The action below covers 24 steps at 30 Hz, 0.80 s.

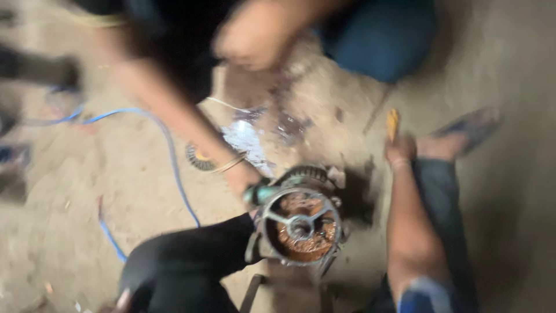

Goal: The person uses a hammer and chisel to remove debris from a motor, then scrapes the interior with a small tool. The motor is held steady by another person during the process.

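Observation:
The picture is heavily blurred. A round electric motor housing (298, 226) with copper windings and a spoked metal end frame stands on the dirt floor. My right hand (399, 149), reaching forward on a bare arm with a wristband, seems closed around an orange-handled tool (392, 123) on the ground to the right of the motor. My left hand does not show. A dark-clad limb (191, 255) comes in from the lower left and meets the motor's left side, where its end is hidden. Another person's hand (243, 174) holds a green-handled tool (260, 194) against the motor's top left rim.
The other person crouches at the top, their second hand (255, 35) raised. A blue cable (168, 145) curves across the floor at left. A small toothed ring (200, 157) and shiny scraps (246, 139) lie behind the motor. A sandalled foot (463, 133) is at right.

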### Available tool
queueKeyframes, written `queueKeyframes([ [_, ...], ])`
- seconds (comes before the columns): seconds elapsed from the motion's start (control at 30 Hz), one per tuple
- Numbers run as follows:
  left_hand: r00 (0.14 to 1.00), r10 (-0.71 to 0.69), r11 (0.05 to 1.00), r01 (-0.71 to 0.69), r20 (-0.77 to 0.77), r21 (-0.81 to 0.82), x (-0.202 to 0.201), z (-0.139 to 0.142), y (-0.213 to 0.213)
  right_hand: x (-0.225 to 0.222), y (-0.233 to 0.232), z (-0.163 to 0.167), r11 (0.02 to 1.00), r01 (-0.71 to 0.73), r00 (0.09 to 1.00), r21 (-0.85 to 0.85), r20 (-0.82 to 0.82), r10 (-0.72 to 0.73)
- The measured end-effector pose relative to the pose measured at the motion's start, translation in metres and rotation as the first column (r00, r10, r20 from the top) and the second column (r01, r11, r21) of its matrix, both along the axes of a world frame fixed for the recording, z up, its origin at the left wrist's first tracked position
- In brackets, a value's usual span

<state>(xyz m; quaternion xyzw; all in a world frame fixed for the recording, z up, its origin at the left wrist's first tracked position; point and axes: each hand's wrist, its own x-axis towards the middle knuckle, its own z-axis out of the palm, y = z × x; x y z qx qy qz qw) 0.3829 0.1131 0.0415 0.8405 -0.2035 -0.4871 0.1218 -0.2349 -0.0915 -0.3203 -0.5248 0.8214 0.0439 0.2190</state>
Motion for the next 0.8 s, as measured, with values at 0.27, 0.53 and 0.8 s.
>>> queueKeyframes([
  [0.27, 0.906, -0.288, 0.956, 0.25, -0.309, -0.155, -0.077, 0.051, -0.024, 0.085, 0.135, 0.146, 0.952, 0.038, 0.945, -0.302, 0.321, 0.065],
  [0.53, 0.785, -0.548, 0.748, 0.305, -0.289, -0.589, -0.117, 0.06, -0.009, 0.156, 0.12, 0.239, 0.94, 0.302, 0.784, -0.16, 0.602, -0.15],
  [0.8, 0.863, -0.347, 0.328, 0.48, 0.368, -0.814, -0.122, -0.01, -0.01, 0.066, 0.182, 0.233, 0.623, 0.696, -0.114, 0.356, 0.912, -0.393],
])
